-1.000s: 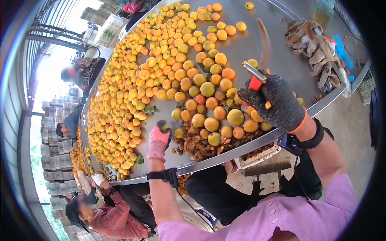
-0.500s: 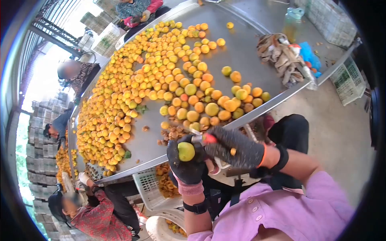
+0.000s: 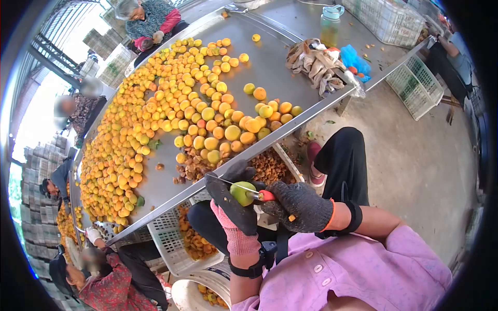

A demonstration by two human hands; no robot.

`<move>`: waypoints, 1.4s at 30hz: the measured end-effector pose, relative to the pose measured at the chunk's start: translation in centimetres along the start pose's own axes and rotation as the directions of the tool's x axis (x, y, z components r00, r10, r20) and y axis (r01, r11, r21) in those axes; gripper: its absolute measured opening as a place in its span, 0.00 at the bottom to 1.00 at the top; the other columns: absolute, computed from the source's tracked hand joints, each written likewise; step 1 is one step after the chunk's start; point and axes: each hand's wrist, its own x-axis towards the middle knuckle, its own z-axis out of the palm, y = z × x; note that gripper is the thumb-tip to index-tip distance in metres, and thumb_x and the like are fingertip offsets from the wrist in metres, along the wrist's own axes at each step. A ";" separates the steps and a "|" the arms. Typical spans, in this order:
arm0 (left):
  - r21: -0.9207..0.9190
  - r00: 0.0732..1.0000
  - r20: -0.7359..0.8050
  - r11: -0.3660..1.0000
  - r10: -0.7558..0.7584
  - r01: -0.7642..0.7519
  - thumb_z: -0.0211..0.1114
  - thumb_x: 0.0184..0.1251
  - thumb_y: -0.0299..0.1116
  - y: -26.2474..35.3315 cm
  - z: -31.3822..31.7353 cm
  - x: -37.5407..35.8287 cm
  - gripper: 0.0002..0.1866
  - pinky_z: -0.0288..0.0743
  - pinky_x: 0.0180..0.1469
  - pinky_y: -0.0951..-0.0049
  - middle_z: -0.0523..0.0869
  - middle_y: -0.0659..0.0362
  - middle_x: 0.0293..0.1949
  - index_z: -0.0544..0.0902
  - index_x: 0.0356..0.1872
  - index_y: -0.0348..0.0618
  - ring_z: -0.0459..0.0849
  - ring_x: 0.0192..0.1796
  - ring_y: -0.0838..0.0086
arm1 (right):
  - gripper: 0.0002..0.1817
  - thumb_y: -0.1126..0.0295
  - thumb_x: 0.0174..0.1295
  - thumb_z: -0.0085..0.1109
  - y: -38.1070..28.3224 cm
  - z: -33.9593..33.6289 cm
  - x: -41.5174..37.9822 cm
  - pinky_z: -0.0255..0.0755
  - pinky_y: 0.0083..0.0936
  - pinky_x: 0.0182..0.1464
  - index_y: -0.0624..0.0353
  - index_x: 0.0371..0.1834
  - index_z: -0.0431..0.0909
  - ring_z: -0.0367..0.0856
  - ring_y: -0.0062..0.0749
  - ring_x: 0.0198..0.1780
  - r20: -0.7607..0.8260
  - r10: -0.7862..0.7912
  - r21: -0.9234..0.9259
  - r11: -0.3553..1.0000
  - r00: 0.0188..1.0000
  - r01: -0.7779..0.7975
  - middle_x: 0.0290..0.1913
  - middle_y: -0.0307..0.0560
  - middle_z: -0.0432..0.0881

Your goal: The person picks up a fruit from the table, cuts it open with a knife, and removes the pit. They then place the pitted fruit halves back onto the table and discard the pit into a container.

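My left hand (image 3: 232, 206), in a dark-palmed glove with a pink cuff, is closed round a green apricot (image 3: 240, 193). My right hand (image 3: 303, 206), in a dark knit glove with an orange edge, grips a small knife (image 3: 267, 196) by its red handle. The thin blade lies across the top of the apricot. A bit of orange flesh (image 3: 292, 218) sticks to the right glove. Both hands are in front of the metal table's edge. Just beyond them on the table are brown apricot pits (image 3: 197, 164) and a large spread of yellow-orange apricots (image 3: 179, 111).
Below the table stand a white crate (image 3: 165, 251) of cut apricots, a white bucket (image 3: 182, 296) and a container of pits (image 3: 272, 167). Rags (image 3: 314, 62), a blue bag (image 3: 354, 61) and a bottle (image 3: 330, 26) lie toward the right. A person in red (image 3: 122, 282) sits at left.
The knife blade has come down from above onto the apricot, and the two hands are closer together. The view has swung rightward, showing more floor and another person at the right.
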 end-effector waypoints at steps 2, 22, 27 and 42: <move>0.155 0.993 -0.002 0.981 0.116 -0.114 0.42 0.70 0.44 -0.7 -0.2 -0.5 0.22 0.77 0.40 0.72 0.84 0.53 0.34 0.78 0.42 0.35 0.83 0.35 0.68 | 0.19 0.54 0.57 0.56 -0.3 -0.2 -0.6 0.71 0.41 0.26 0.57 0.41 0.72 0.78 0.52 0.26 0.033 0.009 -0.140 0.990 0.999 -0.004 0.28 0.56 0.78; 0.029 0.923 -0.195 0.943 0.331 -0.332 0.38 0.70 0.52 0.3 -1.9 0.2 0.31 0.74 0.35 0.74 0.83 0.54 0.30 0.79 0.31 0.33 0.80 0.30 0.72 | 0.22 0.56 0.48 0.62 -2.4 2.0 1.4 0.72 0.36 0.26 0.57 0.44 0.75 0.79 0.42 0.32 0.031 -0.238 -0.383 0.894 0.971 0.231 0.35 0.51 0.74; 0.137 0.912 -0.188 0.929 0.365 -0.343 0.37 0.71 0.52 1.2 -2.3 0.3 0.31 0.74 0.38 0.73 0.83 0.54 0.30 0.79 0.32 0.33 0.80 0.31 0.71 | 0.23 0.57 0.48 0.62 -2.3 2.5 2.3 0.73 0.37 0.31 0.56 0.46 0.74 0.78 0.44 0.35 0.082 -0.194 -0.252 0.945 0.978 0.209 0.37 0.53 0.74; 0.036 0.768 0.055 0.767 0.638 -0.640 0.45 0.70 0.44 0.4 -2.0 3.3 0.28 0.77 0.43 0.65 0.72 0.44 0.53 0.52 0.67 0.50 0.79 0.46 0.59 | 0.13 0.62 0.63 0.51 -0.9 -1.7 1.2 0.71 0.34 0.26 0.62 0.40 0.73 0.79 0.46 0.27 -0.036 -0.193 0.513 0.839 0.981 0.184 0.34 0.51 0.77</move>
